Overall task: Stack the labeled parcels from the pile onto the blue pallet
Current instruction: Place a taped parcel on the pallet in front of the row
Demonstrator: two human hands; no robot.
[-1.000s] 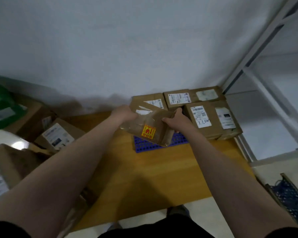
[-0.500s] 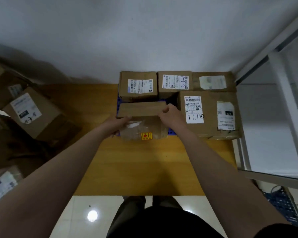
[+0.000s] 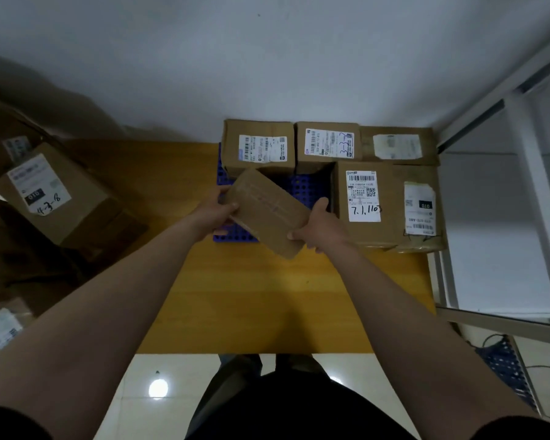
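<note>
Your left grip (image 3: 218,211) and right grip (image 3: 319,231) clasp the flat brown cardboard parcel (image 3: 267,211), skewed above the blue perforated pallet (image 3: 308,188). Square it toward 12 o'clock, then lower it flat.

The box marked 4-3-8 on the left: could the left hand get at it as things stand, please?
Probably not now: the left hand grips the brown parcel, with the right hand, over the blue pallet. Once freed, the way looks open, as nothing lies on the box marked 4-3-8 or between.

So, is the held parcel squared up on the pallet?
No: parcel is askew to the pallet, left hand and right hand gripping its ends.
</note>
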